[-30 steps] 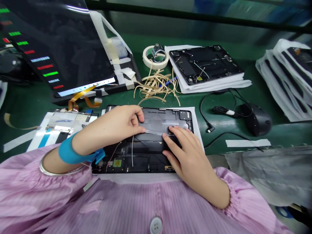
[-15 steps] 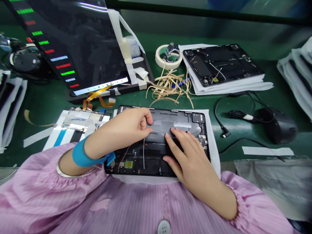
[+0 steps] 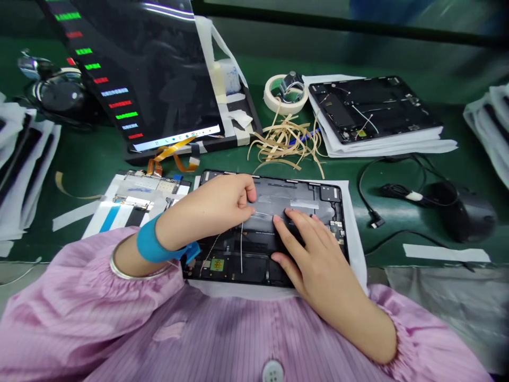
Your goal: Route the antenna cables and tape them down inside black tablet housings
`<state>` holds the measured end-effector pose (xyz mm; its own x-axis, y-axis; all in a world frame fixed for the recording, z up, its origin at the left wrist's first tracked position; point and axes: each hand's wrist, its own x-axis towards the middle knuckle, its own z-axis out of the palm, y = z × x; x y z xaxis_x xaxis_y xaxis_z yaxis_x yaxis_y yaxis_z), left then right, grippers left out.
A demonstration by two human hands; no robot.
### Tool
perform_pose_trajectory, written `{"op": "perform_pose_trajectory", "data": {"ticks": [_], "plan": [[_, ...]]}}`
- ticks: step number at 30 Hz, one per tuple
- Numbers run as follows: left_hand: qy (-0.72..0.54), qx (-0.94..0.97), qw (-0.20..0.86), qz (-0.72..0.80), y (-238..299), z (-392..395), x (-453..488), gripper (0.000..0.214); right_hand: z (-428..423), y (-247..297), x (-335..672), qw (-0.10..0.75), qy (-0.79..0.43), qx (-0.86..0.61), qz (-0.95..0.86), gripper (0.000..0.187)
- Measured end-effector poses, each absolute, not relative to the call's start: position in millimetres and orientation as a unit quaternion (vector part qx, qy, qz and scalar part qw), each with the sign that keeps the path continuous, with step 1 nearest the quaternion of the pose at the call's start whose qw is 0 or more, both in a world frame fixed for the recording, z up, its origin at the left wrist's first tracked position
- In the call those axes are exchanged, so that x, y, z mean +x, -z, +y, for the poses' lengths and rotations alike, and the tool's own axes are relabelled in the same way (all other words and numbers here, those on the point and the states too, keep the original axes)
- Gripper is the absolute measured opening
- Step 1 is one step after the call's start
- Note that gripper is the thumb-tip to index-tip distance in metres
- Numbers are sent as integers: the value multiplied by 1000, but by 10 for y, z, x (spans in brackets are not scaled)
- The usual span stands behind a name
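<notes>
An opened black tablet housing (image 3: pixel 258 241) lies in front of me, with a thin white cable (image 3: pixel 241 249) and a small yellow-green patch (image 3: pixel 217 265) inside it. My left hand (image 3: pixel 233 199) reaches over its left part, fingers curled and thumb pressed toward them; what they pinch, if anything, is hidden. A blue wrist strap (image 3: pixel 150 241) circles that wrist. Spread across the right half, my right hand (image 3: pixel 314 252) rests its fingertips on the housing. Between the two hands runs a narrow shiny clear strip (image 3: pixel 263 216).
Behind stand a tilted lit screen (image 3: pixel 159 69), a masking tape roll (image 3: pixel 274 101) and a heap of tan strips (image 3: pixel 292 140). Another open housing (image 3: pixel 369 106) lies on white sheets at the back right. A mouse (image 3: pixel 469 209) and cable are right; a circuit board assembly (image 3: pixel 139 193) is left.
The whole view has shifted, so things sit slightly farther right in the picture. Both hands keep nearly the same pose and place on the housing.
</notes>
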<state>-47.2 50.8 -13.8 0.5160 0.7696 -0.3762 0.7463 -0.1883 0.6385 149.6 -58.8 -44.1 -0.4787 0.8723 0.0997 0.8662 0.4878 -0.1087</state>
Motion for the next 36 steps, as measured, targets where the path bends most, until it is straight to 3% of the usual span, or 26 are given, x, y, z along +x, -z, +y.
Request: {"op": "perform_pose_trajectory", "data": {"ticks": [36], "plan": [[-9,801,370,470,87,564,-564,20,-431,423,1056,60,7,-494,-867,64]]}}
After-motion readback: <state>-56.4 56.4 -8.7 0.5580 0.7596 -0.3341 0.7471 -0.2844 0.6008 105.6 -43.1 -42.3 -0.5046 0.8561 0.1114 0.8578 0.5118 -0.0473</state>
